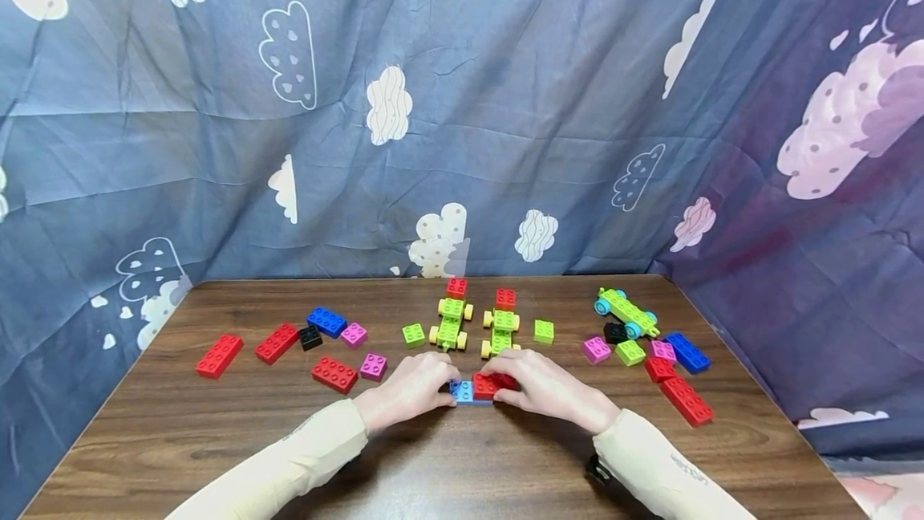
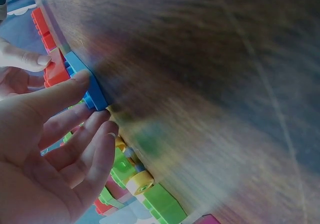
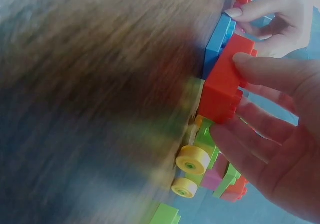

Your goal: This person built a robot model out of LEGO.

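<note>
Near the middle of the table, a blue toy building brick (image 1: 462, 393) lies studs up. My left hand (image 1: 407, 387) pinches its left end, thumb on the near side, as the left wrist view shows on the blue brick (image 2: 90, 86). A long red brick (image 1: 485, 385) sits over the blue one's right part and sticks out past its right end. My right hand (image 1: 549, 387) grips that red brick (image 3: 225, 79), its thumb on the near side and fingers behind. Part of the red brick is hidden by the right hand in the head view.
Just behind the hands stand two green cars (image 1: 451, 324) (image 1: 501, 332) with yellow wheels and red bricks. Loose red, blue, pink, black and green bricks lie left and right. A green car base (image 1: 625, 311) with turquoise wheels stands at back right. A cloud-patterned cloth (image 1: 491, 119) hangs behind.
</note>
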### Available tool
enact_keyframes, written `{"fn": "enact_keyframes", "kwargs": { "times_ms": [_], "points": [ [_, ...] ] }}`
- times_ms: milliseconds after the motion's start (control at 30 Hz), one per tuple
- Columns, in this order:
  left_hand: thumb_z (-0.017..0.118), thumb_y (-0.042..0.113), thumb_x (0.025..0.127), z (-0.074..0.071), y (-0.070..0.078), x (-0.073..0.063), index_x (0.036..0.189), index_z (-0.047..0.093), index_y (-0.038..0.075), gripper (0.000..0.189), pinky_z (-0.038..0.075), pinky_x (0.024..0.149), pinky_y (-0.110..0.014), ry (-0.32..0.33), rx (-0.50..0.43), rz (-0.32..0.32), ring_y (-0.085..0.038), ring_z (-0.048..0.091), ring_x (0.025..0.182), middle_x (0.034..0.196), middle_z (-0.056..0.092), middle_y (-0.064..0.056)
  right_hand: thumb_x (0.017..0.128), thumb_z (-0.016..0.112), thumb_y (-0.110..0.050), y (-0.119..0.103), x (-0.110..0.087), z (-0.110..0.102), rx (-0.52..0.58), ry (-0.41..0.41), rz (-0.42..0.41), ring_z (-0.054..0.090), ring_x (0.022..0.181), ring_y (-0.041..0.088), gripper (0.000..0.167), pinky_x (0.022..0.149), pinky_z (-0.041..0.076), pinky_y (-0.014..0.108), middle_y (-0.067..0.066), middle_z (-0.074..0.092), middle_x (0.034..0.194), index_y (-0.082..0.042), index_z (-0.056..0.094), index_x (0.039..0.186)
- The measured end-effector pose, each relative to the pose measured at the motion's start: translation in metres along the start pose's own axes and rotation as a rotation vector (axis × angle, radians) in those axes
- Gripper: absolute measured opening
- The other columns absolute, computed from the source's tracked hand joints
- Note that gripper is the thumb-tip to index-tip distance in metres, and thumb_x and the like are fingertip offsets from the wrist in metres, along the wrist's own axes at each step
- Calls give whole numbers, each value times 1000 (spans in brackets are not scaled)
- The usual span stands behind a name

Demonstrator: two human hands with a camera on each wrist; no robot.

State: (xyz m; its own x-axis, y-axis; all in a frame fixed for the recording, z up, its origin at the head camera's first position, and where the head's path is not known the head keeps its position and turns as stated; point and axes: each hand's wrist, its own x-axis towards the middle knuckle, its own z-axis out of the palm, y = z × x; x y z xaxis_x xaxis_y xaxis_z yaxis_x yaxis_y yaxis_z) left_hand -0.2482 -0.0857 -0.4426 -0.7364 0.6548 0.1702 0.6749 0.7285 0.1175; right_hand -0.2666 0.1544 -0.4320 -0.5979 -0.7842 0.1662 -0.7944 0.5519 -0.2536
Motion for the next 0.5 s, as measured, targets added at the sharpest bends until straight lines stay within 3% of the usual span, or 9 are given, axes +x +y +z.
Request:
{"fn": "enact_keyframes", "kwargs": {
  "times_ms": [500],
  "points": [
    [83,29,80,0,0,2,93,76,15,20,51,61,-25,11,-2,0,-10,59,76,83,66,2,93,69,-19,-3,1,2,56,8,43,67,96,9,21,85,57,28,-1,73,107,-12,73,112]
  ]
}}
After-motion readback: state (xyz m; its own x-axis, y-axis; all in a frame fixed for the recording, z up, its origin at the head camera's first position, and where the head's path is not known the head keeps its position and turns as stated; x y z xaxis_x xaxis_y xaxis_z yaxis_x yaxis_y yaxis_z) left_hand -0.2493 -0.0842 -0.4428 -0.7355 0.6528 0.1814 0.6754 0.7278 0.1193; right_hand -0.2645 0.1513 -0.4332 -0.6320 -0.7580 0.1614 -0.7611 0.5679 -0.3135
